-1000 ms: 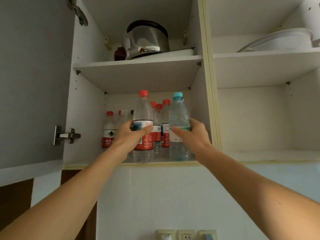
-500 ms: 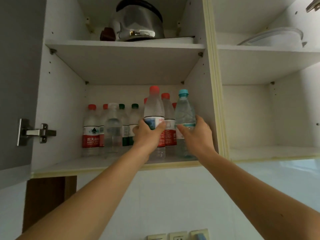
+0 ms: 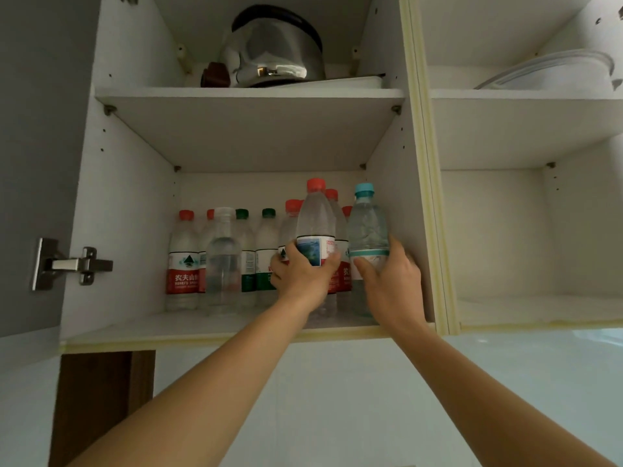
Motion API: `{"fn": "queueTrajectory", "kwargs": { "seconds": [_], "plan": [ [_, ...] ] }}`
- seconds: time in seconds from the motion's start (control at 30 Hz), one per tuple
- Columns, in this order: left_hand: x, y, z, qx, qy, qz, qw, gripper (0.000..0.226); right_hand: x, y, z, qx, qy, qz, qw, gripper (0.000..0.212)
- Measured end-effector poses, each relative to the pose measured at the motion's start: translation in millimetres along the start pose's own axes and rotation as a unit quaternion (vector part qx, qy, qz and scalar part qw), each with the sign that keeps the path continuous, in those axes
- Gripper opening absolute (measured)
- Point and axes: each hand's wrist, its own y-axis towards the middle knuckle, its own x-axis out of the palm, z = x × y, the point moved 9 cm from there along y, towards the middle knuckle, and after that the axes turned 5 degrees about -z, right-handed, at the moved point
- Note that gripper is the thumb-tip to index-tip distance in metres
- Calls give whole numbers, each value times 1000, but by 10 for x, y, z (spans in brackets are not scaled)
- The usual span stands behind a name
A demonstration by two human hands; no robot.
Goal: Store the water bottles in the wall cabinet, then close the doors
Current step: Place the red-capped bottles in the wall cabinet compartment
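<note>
red-capped bottle (image 3: 315, 217) stands upright at the front of the lower shelf (image 3: 141, 326) of the wall cabinet (image 3: 418, 183), left compartment; left hand (image 3: 301, 276) is wrapped around its label band; blue-capped bottle (image 3: 366, 230) stands just beside it on the right, close to the divider wall, with the right hand (image 3: 392, 281) closed around its lower body; whether either base is fully seated on the shelf cannot be told, the hands hide it; a back row of bottles (image 3: 219, 261) fills the shelf from the left wall to behind the held pair; kettle (image 3: 274, 50) sits on the upper shelf; left door (image 3: 37, 163) hangs open on its hinge (image 3: 72, 264); risk, as judged: pushing the pair further in could knock the crowded back row over; releasing too near the front edge could let a bottle tip out or block the door from closing.
</note>
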Motion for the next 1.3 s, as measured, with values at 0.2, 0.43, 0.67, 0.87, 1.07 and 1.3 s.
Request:
{"fn": "queueTrajectory", "kwargs": {
  "seconds": [0.2,0.43,0.67,0.87,1.07,1.3],
  "plan": [
    [-670,80,126,135,126,67,981,92,51,-227,-310,-140,-121,23,982,73],
    [-1445,384,-254,114,147,103,977,98,406,-325,-656,-226,-102,-80,965,73],
    [-1371,656,-575,61,99,-10,993,126,753,-253,-514,-99,-93,-137,981,96],
    [-1319,696,-583,116,174,-63,976,126,734,-240,-519,-82,-48,-150,984,105],
    [-1403,814,-653,92,266,-99,954,101,852,-317,-611,-81,43,-196,976,101],
    [-1959,814,-649,53,554,-10,831,92,939,-320,-644,-68,64,-233,968,101]
  ]
}}
